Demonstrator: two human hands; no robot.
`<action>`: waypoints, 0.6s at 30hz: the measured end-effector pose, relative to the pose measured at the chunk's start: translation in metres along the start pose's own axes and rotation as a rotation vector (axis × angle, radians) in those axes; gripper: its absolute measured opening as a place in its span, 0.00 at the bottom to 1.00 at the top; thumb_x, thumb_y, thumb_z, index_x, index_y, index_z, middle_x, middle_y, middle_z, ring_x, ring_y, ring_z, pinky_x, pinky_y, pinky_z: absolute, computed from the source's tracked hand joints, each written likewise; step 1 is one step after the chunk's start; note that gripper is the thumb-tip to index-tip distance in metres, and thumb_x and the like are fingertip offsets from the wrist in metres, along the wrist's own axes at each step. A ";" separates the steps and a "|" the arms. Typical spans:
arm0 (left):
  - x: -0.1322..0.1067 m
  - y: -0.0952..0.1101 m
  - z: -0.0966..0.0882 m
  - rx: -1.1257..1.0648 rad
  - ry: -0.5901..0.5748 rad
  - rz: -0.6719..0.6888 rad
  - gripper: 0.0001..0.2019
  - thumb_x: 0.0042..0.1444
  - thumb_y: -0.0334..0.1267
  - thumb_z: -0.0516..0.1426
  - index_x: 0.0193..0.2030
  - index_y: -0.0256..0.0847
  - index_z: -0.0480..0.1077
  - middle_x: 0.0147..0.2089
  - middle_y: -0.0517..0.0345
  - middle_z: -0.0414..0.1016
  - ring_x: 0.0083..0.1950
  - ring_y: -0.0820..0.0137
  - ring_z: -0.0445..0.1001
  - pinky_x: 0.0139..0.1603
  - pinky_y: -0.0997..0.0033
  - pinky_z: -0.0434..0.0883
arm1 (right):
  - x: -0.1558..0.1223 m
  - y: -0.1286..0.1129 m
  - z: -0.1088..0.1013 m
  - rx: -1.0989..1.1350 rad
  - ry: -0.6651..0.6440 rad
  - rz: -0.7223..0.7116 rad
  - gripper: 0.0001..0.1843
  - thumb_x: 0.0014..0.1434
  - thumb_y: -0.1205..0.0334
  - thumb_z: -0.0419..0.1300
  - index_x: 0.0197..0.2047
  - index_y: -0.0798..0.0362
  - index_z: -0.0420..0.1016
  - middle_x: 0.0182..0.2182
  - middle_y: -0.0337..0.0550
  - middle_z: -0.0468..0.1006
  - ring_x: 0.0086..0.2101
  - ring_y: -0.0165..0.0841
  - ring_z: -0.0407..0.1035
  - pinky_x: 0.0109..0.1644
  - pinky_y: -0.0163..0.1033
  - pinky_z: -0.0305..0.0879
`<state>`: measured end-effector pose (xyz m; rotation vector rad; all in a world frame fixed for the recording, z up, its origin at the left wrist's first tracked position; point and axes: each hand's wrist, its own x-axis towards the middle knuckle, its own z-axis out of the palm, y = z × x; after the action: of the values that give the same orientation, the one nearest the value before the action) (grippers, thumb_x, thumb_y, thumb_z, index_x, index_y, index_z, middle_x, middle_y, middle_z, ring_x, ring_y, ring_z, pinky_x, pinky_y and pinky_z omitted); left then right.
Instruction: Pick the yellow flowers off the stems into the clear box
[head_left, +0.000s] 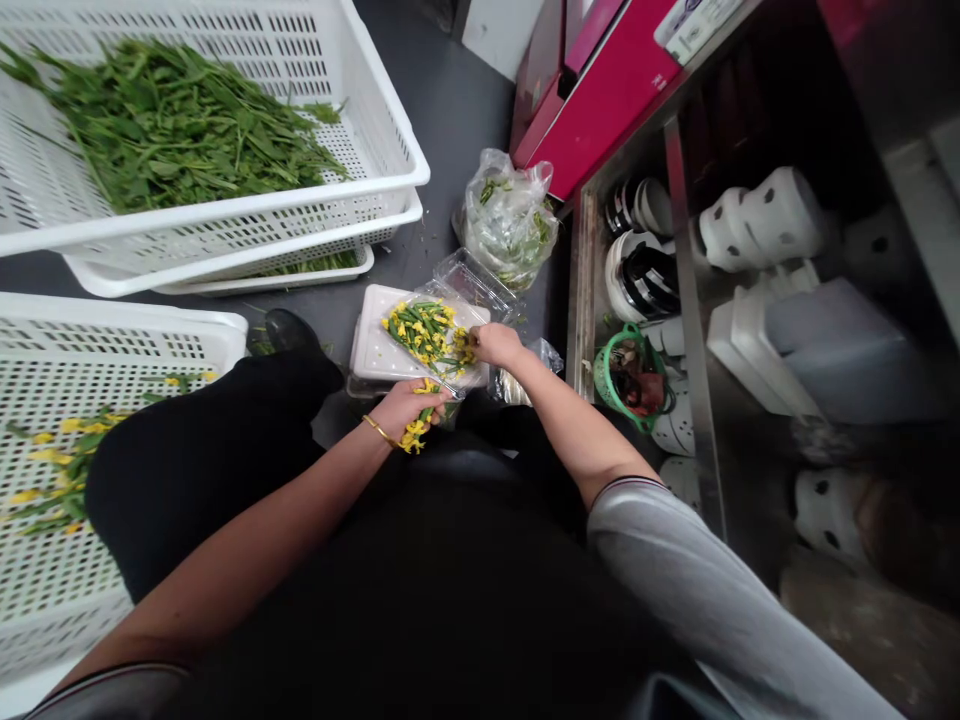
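My left hand (409, 408) is closed around a small bunch of green stems with yellow flowers (415, 432), held just below a white tray. My right hand (493, 345) is pinched on flower stems at the right edge of the pile of yellow flowers (427, 335). That pile lies in a clear plastic box set on the white tray (375, 345) on the floor. A gold bangle sits on my left wrist.
Stacked white perforated crates (379, 120) hold green leafy stems (172, 125) at top left. Another crate (45, 400) at left holds loose yellow flowers. A plastic bag of trimmings (508, 218) stands behind the tray. A steel shelf with shoes (645, 270) and a green basket (630, 375) is at right.
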<state>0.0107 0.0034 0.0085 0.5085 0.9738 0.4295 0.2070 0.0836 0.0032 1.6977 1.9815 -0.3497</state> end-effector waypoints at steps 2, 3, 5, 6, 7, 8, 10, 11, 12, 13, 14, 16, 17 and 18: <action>0.000 -0.001 0.000 -0.005 0.015 -0.002 0.11 0.41 0.33 0.64 0.32 0.33 0.70 0.18 0.61 0.67 0.16 0.77 0.64 0.15 0.80 0.54 | 0.000 -0.006 0.003 0.006 0.002 -0.020 0.17 0.59 0.57 0.51 0.47 0.50 0.73 0.46 0.49 0.76 0.46 0.40 0.70 0.44 0.38 0.66; 0.000 -0.001 -0.001 -0.002 0.016 -0.007 0.11 0.41 0.33 0.64 0.33 0.33 0.71 0.18 0.61 0.67 0.17 0.77 0.64 0.15 0.80 0.55 | 0.001 -0.012 0.006 0.004 -0.022 -0.035 0.17 0.59 0.57 0.51 0.47 0.51 0.74 0.47 0.50 0.76 0.46 0.40 0.70 0.44 0.39 0.66; 0.000 -0.002 -0.003 0.008 0.018 -0.024 0.12 0.41 0.33 0.64 0.34 0.33 0.71 0.19 0.61 0.68 0.17 0.76 0.65 0.15 0.79 0.55 | 0.006 -0.026 0.012 0.000 -0.084 -0.059 0.17 0.57 0.57 0.54 0.46 0.54 0.74 0.47 0.53 0.75 0.46 0.41 0.70 0.44 0.39 0.65; 0.001 -0.003 -0.004 0.010 0.027 -0.028 0.13 0.41 0.33 0.65 0.35 0.33 0.71 0.19 0.61 0.68 0.17 0.77 0.65 0.15 0.79 0.56 | 0.008 -0.031 0.014 -0.002 -0.109 -0.063 0.17 0.56 0.58 0.55 0.46 0.55 0.74 0.46 0.55 0.75 0.46 0.42 0.70 0.44 0.38 0.65; 0.001 -0.003 -0.004 0.004 0.039 -0.026 0.13 0.40 0.33 0.65 0.34 0.33 0.71 0.19 0.61 0.68 0.17 0.77 0.65 0.15 0.79 0.56 | 0.010 -0.034 0.014 -0.003 -0.122 -0.058 0.17 0.55 0.59 0.56 0.46 0.57 0.75 0.46 0.56 0.75 0.46 0.42 0.70 0.44 0.38 0.65; 0.001 -0.003 -0.005 -0.010 0.052 -0.017 0.13 0.40 0.33 0.65 0.34 0.33 0.71 0.19 0.61 0.68 0.17 0.77 0.65 0.16 0.80 0.56 | 0.011 -0.034 0.011 -0.002 -0.123 -0.049 0.17 0.55 0.60 0.56 0.46 0.57 0.75 0.46 0.56 0.76 0.46 0.42 0.70 0.44 0.38 0.65; 0.002 -0.003 -0.004 -0.057 0.083 0.024 0.13 0.40 0.34 0.65 0.33 0.33 0.70 0.19 0.62 0.67 0.18 0.78 0.64 0.15 0.80 0.56 | 0.006 -0.028 0.001 0.012 -0.101 -0.030 0.17 0.54 0.59 0.56 0.44 0.57 0.75 0.45 0.56 0.76 0.45 0.42 0.70 0.42 0.37 0.65; 0.003 -0.003 -0.003 -0.080 0.096 0.045 0.14 0.40 0.34 0.66 0.33 0.33 0.70 0.19 0.63 0.67 0.18 0.78 0.64 0.15 0.80 0.56 | 0.000 -0.023 -0.006 0.030 -0.091 -0.024 0.17 0.54 0.58 0.56 0.43 0.57 0.76 0.44 0.55 0.77 0.44 0.41 0.71 0.41 0.37 0.64; 0.004 -0.002 -0.002 -0.101 0.108 0.064 0.14 0.39 0.35 0.66 0.33 0.34 0.69 0.19 0.63 0.67 0.18 0.77 0.64 0.15 0.80 0.56 | -0.008 -0.018 -0.013 0.062 -0.076 -0.021 0.16 0.53 0.57 0.57 0.41 0.56 0.76 0.42 0.53 0.77 0.42 0.41 0.71 0.40 0.37 0.64; 0.005 -0.002 -0.001 -0.119 0.117 0.077 0.15 0.39 0.36 0.67 0.33 0.34 0.69 0.19 0.64 0.66 0.18 0.77 0.64 0.15 0.79 0.56 | -0.018 -0.013 -0.019 0.110 -0.056 -0.020 0.15 0.52 0.57 0.57 0.39 0.56 0.77 0.40 0.51 0.78 0.40 0.39 0.71 0.39 0.36 0.63; 0.007 -0.002 0.001 -0.134 0.124 0.084 0.16 0.38 0.37 0.67 0.33 0.33 0.69 0.19 0.64 0.66 0.18 0.77 0.64 0.15 0.79 0.57 | -0.030 -0.011 -0.023 0.176 -0.033 -0.029 0.14 0.52 0.57 0.57 0.38 0.56 0.76 0.37 0.49 0.78 0.38 0.37 0.71 0.38 0.35 0.63; 0.009 -0.003 0.002 -0.162 0.126 0.094 0.17 0.38 0.38 0.67 0.32 0.33 0.69 0.19 0.64 0.66 0.18 0.78 0.64 0.15 0.79 0.57 | -0.053 -0.010 -0.024 0.369 0.015 -0.097 0.12 0.52 0.58 0.57 0.35 0.56 0.75 0.33 0.44 0.78 0.34 0.32 0.70 0.35 0.32 0.61; 0.009 -0.004 0.003 -0.175 0.122 0.101 0.17 0.38 0.39 0.67 0.32 0.33 0.69 0.19 0.63 0.66 0.17 0.78 0.64 0.15 0.79 0.57 | -0.063 -0.011 -0.021 0.476 0.022 -0.162 0.12 0.53 0.57 0.57 0.35 0.57 0.75 0.31 0.42 0.77 0.31 0.29 0.69 0.34 0.31 0.60; 0.010 -0.005 0.003 -0.185 0.119 0.109 0.16 0.38 0.39 0.67 0.31 0.33 0.69 0.19 0.63 0.67 0.17 0.78 0.64 0.14 0.79 0.57 | -0.070 -0.013 -0.017 0.575 0.011 -0.238 0.12 0.55 0.56 0.56 0.35 0.57 0.74 0.29 0.40 0.76 0.29 0.27 0.68 0.33 0.30 0.60</action>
<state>0.0184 0.0041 -0.0001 0.3728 1.0121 0.6467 0.1974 0.0306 0.0526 1.7742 2.2357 -1.0838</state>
